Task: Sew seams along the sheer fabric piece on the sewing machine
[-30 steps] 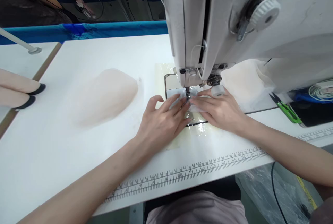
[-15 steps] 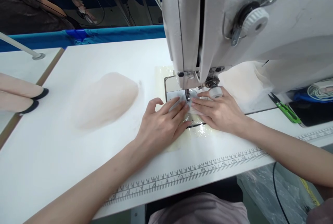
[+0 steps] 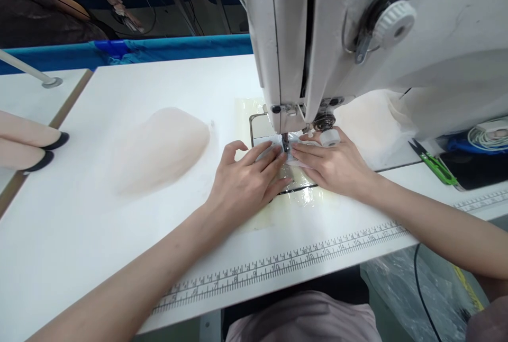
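Note:
My left hand (image 3: 252, 175) lies palm down left of the presser foot (image 3: 284, 142), its fingers stretched forward and its thumb bent outward. My right hand (image 3: 333, 162) rests flat on the other side, fingertips close to the foot. Between and under the fingertips is a small piece of thin, pale, see-through fabric (image 3: 296, 161); its full outline is hidden by my hands. Both hands press on it without a visible pinch. The white sewing machine (image 3: 286, 40) stands over them, its needle area just ahead of my fingertips.
A sheer beige fabric piece (image 3: 170, 146) lies on the left of the white table (image 3: 130, 257). More pale cloth (image 3: 365, 125) is under the machine arm. Green thread snips (image 3: 436, 164) lie beside a dark phone-like slab (image 3: 476, 167). Two beige, black-tipped shapes (image 3: 32, 138) are at far left.
The view has shifted slightly. Both hands keep nearly the same place at the presser foot, with only small finger movement.

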Demonstrator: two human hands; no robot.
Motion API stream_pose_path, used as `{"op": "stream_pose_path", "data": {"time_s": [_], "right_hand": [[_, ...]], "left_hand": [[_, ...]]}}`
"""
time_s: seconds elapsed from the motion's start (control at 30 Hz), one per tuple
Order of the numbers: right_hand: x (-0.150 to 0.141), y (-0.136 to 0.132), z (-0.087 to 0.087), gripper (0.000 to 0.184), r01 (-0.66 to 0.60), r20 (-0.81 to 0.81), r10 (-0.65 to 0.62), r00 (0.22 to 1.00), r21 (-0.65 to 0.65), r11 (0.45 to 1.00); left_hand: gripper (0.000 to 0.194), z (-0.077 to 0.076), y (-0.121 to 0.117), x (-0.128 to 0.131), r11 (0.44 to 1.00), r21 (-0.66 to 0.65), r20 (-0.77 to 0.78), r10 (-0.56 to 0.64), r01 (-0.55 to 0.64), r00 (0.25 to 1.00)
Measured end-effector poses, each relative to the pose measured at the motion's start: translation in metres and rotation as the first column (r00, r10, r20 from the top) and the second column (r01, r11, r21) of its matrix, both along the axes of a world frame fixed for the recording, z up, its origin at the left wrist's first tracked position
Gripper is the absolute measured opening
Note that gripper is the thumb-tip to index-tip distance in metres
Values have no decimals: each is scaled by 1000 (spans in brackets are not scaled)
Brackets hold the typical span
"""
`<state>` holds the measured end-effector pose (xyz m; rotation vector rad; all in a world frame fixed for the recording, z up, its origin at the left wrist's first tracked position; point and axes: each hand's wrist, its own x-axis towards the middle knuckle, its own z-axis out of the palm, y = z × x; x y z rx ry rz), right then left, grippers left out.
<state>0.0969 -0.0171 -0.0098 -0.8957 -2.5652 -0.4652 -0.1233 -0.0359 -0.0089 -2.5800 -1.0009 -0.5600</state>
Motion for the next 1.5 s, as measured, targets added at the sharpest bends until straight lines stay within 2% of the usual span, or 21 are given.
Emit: {"op": "stream_pose_path", "data": {"time_s": [0.37,0.53,0.67,0.77,0.87,0.9,0.97,1.03,1.07,1.1,1.13,1.2,1.23,1.27,1.3,1.37,1.43,1.5], "right_hand": [[1,-1,0,28,20,21,-19,1000,-29,999],[2,2,-1,37,7,-47,-10,999,-61,998],[2,4,3,35,110,-39,-113,993,-73,991],[2,2,10,36,101,-40,-105,994,-85,991],[5,0,15,34,78,-104,-84,991,-61,995],[6,0,16,30,90,-94,-94,991,-48,995],[9,2,15,28,114,-14,-115,993,-30,993],[11,4,13,33,104,64,-102,993,-28,994],[12,4,12,35,81,75,-78,994,-34,996],[12,3,11,35,47,68,-44,997,-44,998],[11,1,10,35,8,48,-5,999,-55,998],[7,-4,9,35,-59,9,59,998,-73,996],[5,-6,9,35,-83,-3,83,997,-78,994],[3,-9,8,35,-99,-10,99,995,-79,992],[1,-12,8,35,-109,-17,108,994,-78,991],[-2,-16,6,36,-107,-27,105,994,-80,991],[-4,-18,5,39,-91,-35,88,995,-78,993],[-4,-18,4,39,-84,-50,81,995,-62,995]], "left_hand": [[32,0,0,0,1000,7,2,-1,1,1000],[29,-1,-2,2,999,52,-9,3,-3,1000],[29,0,-1,-1,999,48,-7,-3,3,1000],[30,6,1,-11,992,22,-3,121,-121,993],[31,15,-1,-19,965,58,7,257,-257,966],[33,17,-3,-19,966,84,17,245,-246,969],[39,19,-9,-15,989,98,25,112,-114,993],[42,19,-13,-9,998,19,11,-61,61,998],[41,18,-13,-7,994,-43,-1,-101,101,995],[41,16,-12,-6,992,-95,-13,-82,80,997],[40,15,-9,-7,993,-122,-21,-3,1,1000],[39,15,-4,-13,969,-106,0,225,-224,974],[38,16,-1,-16,950,-86,25,304,-301,952],[36,17,0,-18,942,-67,52,332,-328,942],[35,18,0,-18,953,-63,71,302,-298,951],[32,18,-2,-14,985,-104,95,144,-134,985],[30,15,-6,-6,984,-178,125,16,6,992],[31,9,-8,2,973,-230,128,-5,35,992]]}}
